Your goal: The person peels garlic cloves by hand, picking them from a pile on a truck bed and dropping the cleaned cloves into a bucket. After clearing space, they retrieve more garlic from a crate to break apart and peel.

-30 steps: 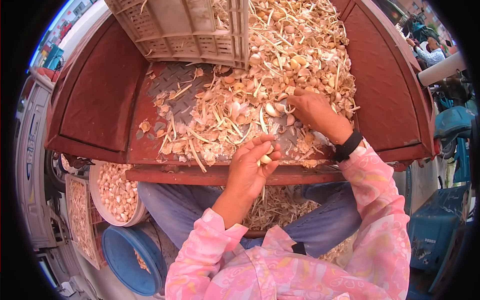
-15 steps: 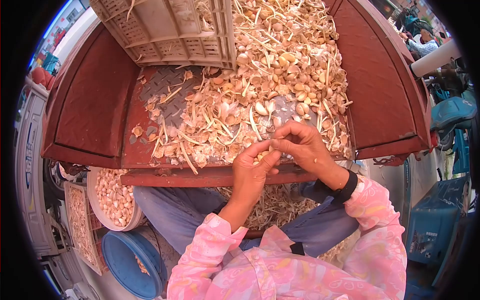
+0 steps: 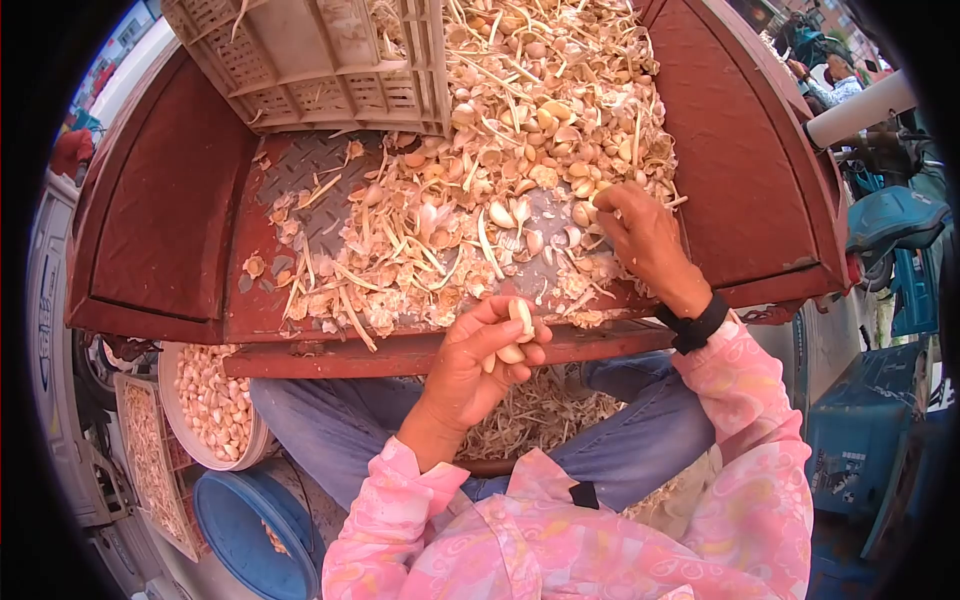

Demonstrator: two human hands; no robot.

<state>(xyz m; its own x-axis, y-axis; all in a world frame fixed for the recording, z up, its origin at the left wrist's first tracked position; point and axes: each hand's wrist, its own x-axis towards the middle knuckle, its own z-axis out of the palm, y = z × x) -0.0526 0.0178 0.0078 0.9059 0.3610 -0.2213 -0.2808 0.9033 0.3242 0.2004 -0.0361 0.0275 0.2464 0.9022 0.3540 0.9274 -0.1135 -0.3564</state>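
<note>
My left hand [image 3: 475, 355] is closed around several pale peeled garlic cloves [image 3: 519, 318], held above the front edge of the red metal bed. Over the heap at the right, my right hand [image 3: 648, 240] reaches down with bent fingers, thumb and forefinger slightly apart. Its fingertips are close to yellowish cloves [image 3: 583, 188] in the heap; whether they touch one is hard to see. Loose garlic cloves, papery skins [image 3: 400, 270] and dry stalks lie spread in front of both hands.
A pale plastic crate [image 3: 330, 75] stands tilted at the back left of the red bed [image 3: 160, 200]. Beside my legs are a white bucket of cloves [image 3: 213, 400], a crate of skins [image 3: 150, 450] and a blue bucket [image 3: 250, 530]. Blue vehicles [image 3: 865, 430] stand at right.
My hands have parted. The right has moved up and right to the heap, while the left has turned and dropped slightly, showing the cloves in it. The view has shifted a little.
</note>
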